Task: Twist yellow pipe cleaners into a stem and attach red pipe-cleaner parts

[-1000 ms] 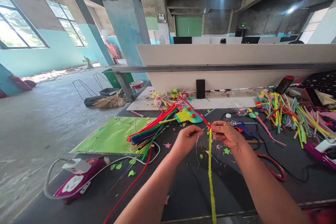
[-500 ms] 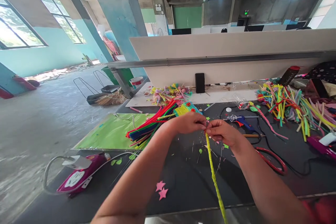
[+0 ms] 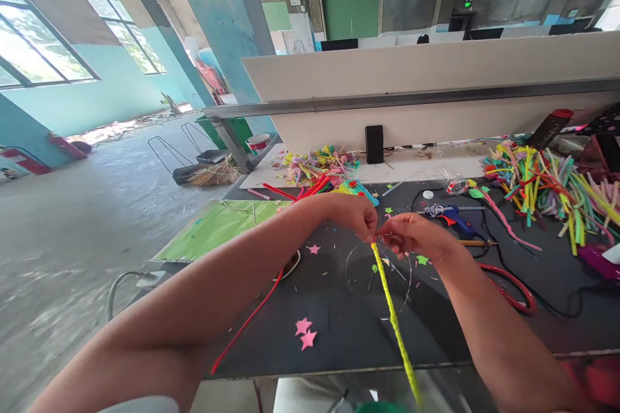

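Note:
A yellow twisted pipe cleaner (image 3: pixel 393 316) hangs from my left hand (image 3: pixel 357 214), whose thumb and fingers are closed on its top end. Close beside it, my right hand (image 3: pixel 414 234) has its thumb and forefinger pinched together near that same end, its other fingers curled below. What the right fingertips hold is too small to make out. The yellow strand runs down past the table's front edge. Below my left forearm lies a red pipe cleaner (image 3: pixel 247 322), partly hidden by the arm. Two pink stars (image 3: pixel 305 333) lie on the dark table (image 3: pixel 339 348).
A blue glue gun (image 3: pixel 458 221) and red-handled pliers or scissors (image 3: pixel 513 293) lie right of my hands. Piles of coloured pipe cleaners (image 3: pixel 537 181) stand at the back right. A green sheet (image 3: pixel 203 232) lies left, and a black phone (image 3: pixel 374 144) leans at the back.
My left forearm has swung outward to the left, and the red strand beneath it now shows. My right fingertips have shifted slightly off the yellow strand. The whole view has tilted a little.

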Action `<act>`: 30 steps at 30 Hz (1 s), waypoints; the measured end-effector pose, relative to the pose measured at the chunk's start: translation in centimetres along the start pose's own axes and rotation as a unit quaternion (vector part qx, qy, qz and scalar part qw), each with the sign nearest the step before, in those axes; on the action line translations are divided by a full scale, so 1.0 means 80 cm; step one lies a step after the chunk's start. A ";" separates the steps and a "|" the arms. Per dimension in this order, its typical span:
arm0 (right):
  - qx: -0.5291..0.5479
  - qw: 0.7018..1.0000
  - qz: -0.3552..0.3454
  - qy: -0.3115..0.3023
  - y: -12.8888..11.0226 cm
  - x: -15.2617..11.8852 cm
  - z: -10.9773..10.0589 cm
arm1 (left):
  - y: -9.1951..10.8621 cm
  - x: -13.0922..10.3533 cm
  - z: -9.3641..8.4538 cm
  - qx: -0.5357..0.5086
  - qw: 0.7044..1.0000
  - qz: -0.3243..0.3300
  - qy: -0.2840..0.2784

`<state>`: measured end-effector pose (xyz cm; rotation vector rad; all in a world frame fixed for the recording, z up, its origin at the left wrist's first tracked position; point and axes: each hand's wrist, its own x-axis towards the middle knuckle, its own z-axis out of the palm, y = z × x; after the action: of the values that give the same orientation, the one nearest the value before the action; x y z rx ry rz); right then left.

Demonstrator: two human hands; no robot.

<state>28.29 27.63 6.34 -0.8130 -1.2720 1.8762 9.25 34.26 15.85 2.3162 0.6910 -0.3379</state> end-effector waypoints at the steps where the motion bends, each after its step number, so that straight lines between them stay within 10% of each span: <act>1: 0.025 1.000 -0.008 0.007 -0.002 -0.001 -0.007 | -0.002 -0.004 -0.001 -0.012 1.000 0.006 0.013; 6: 0.059 0.995 -0.081 0.027 0.010 0.009 -0.027 | 0.001 -0.042 -0.016 -0.066 0.992 0.052 0.095; 15: -0.079 0.968 -0.154 -0.183 0.024 0.004 0.020 | -0.015 -0.112 -0.044 -0.252 0.903 0.119 0.328; 23: -0.110 0.917 -0.354 0.146 0.010 0.001 0.031 | -0.040 -0.041 0.040 -0.457 0.814 0.130 0.333; 30: -0.083 0.958 -0.276 -0.017 -0.010 -0.031 0.027 | -0.044 -0.009 0.070 -0.516 0.777 0.139 0.332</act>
<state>28.09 24.72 8.05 -0.4406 -1.5062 1.3545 6.35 32.36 10.14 1.3495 0.5988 0.8604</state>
